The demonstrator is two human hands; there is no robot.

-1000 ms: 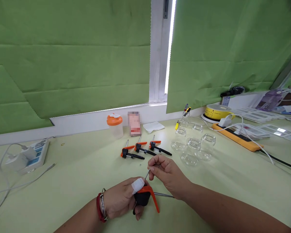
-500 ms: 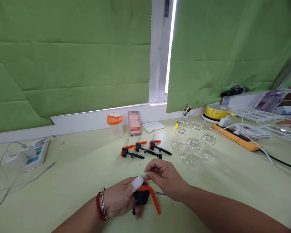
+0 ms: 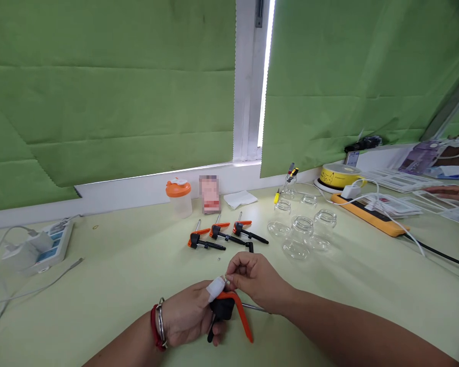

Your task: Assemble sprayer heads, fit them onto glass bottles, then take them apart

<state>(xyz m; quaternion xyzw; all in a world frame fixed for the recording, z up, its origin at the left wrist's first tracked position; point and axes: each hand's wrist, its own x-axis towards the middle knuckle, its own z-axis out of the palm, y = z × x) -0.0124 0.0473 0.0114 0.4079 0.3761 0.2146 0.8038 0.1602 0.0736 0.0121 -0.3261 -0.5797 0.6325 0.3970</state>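
My left hand, with a white bandage on the thumb and red and metal bangles at the wrist, is wrapped round a small black and orange clamp near the table's front edge. A thin metal bar runs out of the clamp to the right. My right hand pinches the top of the clamp right by the bandaged thumb; what its fingertips hold is too small to make out. Three more such clamps lie in a row just beyond.
Several clear glass jars stand at centre right. An orange-lidded cup, a napkin and screwdrivers sit by the window sill. A yellow power strip with cables is at right, a white power strip at left. Another person's hand rests far right.
My right hand has come down and in toward the clamp's top, and the thin pin it held above the clamp no longer shows. Another person's hand has appeared at far right.
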